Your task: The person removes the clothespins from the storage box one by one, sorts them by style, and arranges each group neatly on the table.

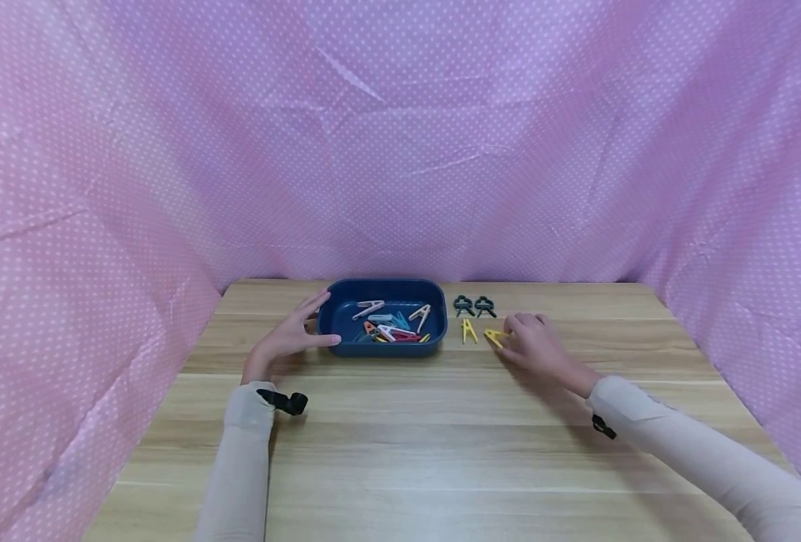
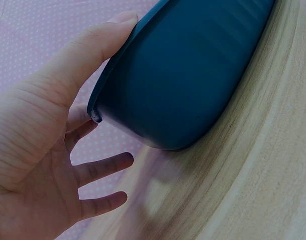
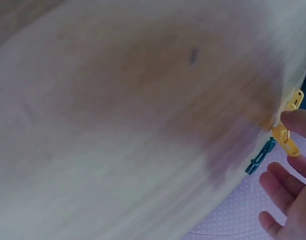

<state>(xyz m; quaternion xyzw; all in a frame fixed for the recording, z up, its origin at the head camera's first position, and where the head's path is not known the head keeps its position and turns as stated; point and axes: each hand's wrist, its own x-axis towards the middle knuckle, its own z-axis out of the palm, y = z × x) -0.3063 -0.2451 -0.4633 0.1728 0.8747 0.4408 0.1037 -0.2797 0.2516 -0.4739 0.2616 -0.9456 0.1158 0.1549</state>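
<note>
My left hand (image 1: 285, 339) spans the left end of a dark blue plastic box (image 1: 383, 349). Its thumb rests on the near rim and its fingers reach the far side; in the left wrist view the lower fingers (image 2: 105, 169) are straight and off the wall. My right hand (image 1: 536, 348) pinches a yellow clothespin (image 1: 494, 338) between thumb and fingers, low over the table. Left of it lies a second yellow clothespin (image 1: 468, 331). Behind them are two dark green clips (image 1: 464, 305) side by side. In the right wrist view one green clip (image 3: 260, 156) shows beside the held clothespin.
Several clothespins in mixed colours lie inside the box, among them a white clothespin (image 1: 396, 332) and a beige clothespin (image 1: 421, 316). The wooden table (image 1: 400, 444) ends at the back against a pink dotted cloth (image 1: 400, 150), which also hangs along both sides.
</note>
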